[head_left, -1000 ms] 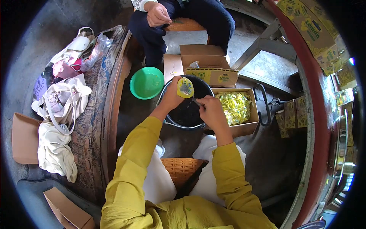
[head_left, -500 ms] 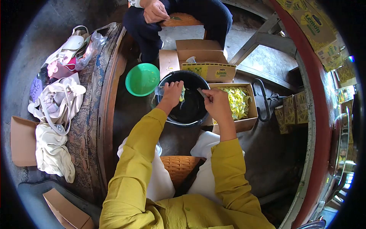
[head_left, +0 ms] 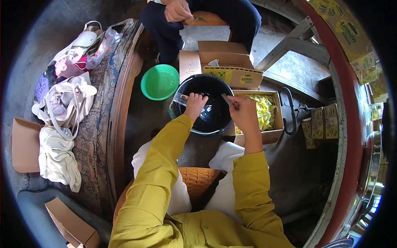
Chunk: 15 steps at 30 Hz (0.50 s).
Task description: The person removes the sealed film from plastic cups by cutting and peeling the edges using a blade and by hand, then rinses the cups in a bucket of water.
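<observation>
A black bucket [head_left: 223,126] stands on the floor between my knees. Over its left side, my left hand [head_left: 196,103] is closed around a clear plastic packet [head_left: 180,98], with a little yellow showing by the fingers. A shiny, pale patch shows below that hand inside the bucket; I cannot tell what it is. At the right rim, my right hand [head_left: 244,108] pinches a small flat grey strip [head_left: 226,98], which looks like a metal blade. Just beside that hand is a cardboard box of yellow and green wrappers [head_left: 266,109], partly covered by my wrist.
A green basin [head_left: 160,82] sits left of the bucket. Behind it stands an open carton [head_left: 233,76] with lemon print. Another person's hand [head_left: 178,10] is at the top. Bags [head_left: 64,103] lie on a patterned bench at left. Stacked small boxes [head_left: 324,122] stand at right.
The yellow-green piece at my left fingers now shows much less. My left hand is slightly lower over the bucket; my right hand stays by the rim. The whole view has shifted slightly.
</observation>
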### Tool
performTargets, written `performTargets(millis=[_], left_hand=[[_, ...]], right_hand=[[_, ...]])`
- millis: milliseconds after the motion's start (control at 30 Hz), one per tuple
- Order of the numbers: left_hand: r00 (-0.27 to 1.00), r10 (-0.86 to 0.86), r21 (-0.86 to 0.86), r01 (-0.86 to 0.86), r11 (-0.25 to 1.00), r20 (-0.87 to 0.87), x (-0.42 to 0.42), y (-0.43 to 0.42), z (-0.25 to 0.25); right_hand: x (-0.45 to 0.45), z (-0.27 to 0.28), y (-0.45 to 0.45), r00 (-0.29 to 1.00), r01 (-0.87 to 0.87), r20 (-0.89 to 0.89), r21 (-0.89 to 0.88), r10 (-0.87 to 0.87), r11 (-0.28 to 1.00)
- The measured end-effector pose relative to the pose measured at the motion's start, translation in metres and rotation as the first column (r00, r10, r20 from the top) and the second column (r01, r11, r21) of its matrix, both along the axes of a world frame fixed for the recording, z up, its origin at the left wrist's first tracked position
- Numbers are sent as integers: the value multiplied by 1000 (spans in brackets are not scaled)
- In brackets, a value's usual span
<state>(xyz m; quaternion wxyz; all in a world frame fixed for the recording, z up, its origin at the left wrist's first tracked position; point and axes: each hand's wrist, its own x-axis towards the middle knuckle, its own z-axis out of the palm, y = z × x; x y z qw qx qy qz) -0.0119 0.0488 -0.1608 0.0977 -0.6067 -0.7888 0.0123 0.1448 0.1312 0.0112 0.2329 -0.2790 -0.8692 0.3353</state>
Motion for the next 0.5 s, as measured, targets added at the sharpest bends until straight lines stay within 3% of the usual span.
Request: performTargets(millis=[333, 500], left_hand=[[995, 40, -155, -53, 987, -87, 3, 5, -31], [990, 68, -452, -116, 885, -123, 12, 15, -21]], right_hand=[[-3, -2, -2, 1000, -1, -15, -6, 1, 1000], [-3, -8, 1, 999, -28, 26, 23, 27, 999]])
